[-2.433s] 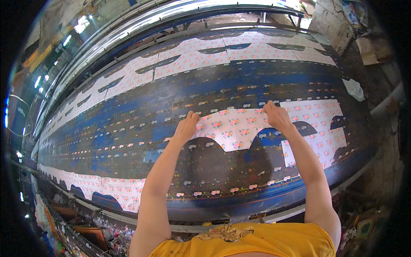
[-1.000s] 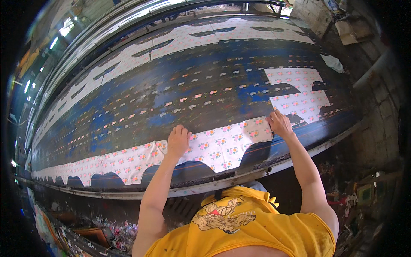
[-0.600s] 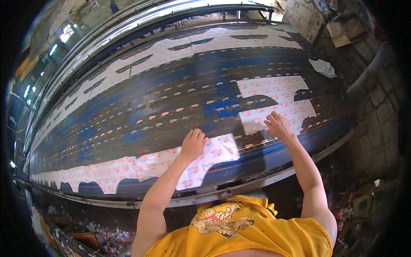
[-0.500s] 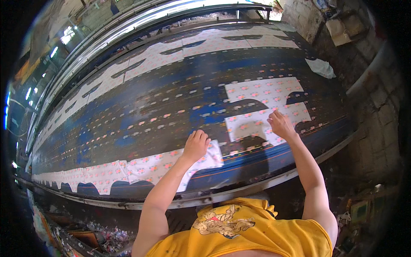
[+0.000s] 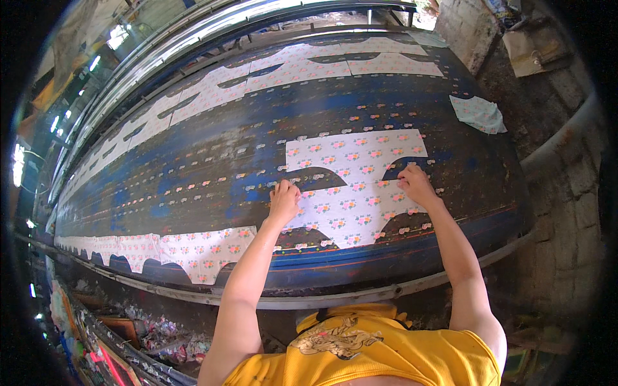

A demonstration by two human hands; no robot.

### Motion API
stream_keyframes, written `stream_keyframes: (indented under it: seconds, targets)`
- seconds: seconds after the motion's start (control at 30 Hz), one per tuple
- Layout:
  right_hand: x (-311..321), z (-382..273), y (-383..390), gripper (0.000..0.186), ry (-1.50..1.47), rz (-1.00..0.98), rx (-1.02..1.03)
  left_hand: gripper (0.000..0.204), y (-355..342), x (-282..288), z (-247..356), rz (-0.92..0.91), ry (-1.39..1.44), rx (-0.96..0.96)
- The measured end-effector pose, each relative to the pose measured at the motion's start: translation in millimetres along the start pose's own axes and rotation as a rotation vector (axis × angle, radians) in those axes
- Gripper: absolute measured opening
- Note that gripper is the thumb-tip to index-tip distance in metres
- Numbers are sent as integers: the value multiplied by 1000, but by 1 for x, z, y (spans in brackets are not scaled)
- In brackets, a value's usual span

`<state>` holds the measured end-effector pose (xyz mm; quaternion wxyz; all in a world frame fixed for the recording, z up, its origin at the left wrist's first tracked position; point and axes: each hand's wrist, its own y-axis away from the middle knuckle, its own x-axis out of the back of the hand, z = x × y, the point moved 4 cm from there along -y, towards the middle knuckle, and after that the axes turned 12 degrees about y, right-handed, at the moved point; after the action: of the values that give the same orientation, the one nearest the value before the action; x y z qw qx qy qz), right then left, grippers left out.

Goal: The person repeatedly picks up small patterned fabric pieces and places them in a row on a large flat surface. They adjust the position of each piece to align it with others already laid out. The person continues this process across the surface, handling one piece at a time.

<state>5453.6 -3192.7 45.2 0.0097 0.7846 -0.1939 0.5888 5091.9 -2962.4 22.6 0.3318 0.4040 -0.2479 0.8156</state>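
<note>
Two cut pieces of white flower-print fabric lie on the dark table in front of me. The nearer fabric piece (image 5: 347, 211) has curved cut-outs along its lower side, and its top edge meets the foot of the farther fabric piece (image 5: 354, 153). My left hand (image 5: 283, 202) is closed in a pinch at the nearer piece's upper left corner. At its upper right end, my right hand (image 5: 417, 185) has its fingers bunched together on the edge. Fingertips hide both corners.
The long table (image 5: 212, 141) has blue patches and rows of small printed marks. Matching pieces (image 5: 206, 248) line its near left edge, and a far row (image 5: 270, 71) runs along the other side. A crumpled pale cloth (image 5: 477, 114) lies at the right end. Scraps (image 5: 174, 341) litter the floor.
My left hand has left the near-left row and reached the nearer piece's upper left corner. My right hand has slid right along its top edge. The view has shifted rightward along the table.
</note>
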Motion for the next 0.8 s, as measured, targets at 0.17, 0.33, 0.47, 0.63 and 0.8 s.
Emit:
stream_keyframes:
  seconds: [0.17,0.33,0.47,0.63,0.8]
  targets:
    - [-2,-2,0,20,-31,-53,-54,11,4,0,0,-7,12,40]
    - [-7,-5,-5,19,103,-132,27,10,-2,5,0,-34,4,13]
    - [-6,-9,-5,17,22,-220,-15,9,1,5,-4,-26,19,7]
    - [-4,-13,6,15,63,-76,53,5,10,5,5,30,43,-30]
    - [21,-33,28,12,-50,-6,110,5,27,24,31,143,189,-212]
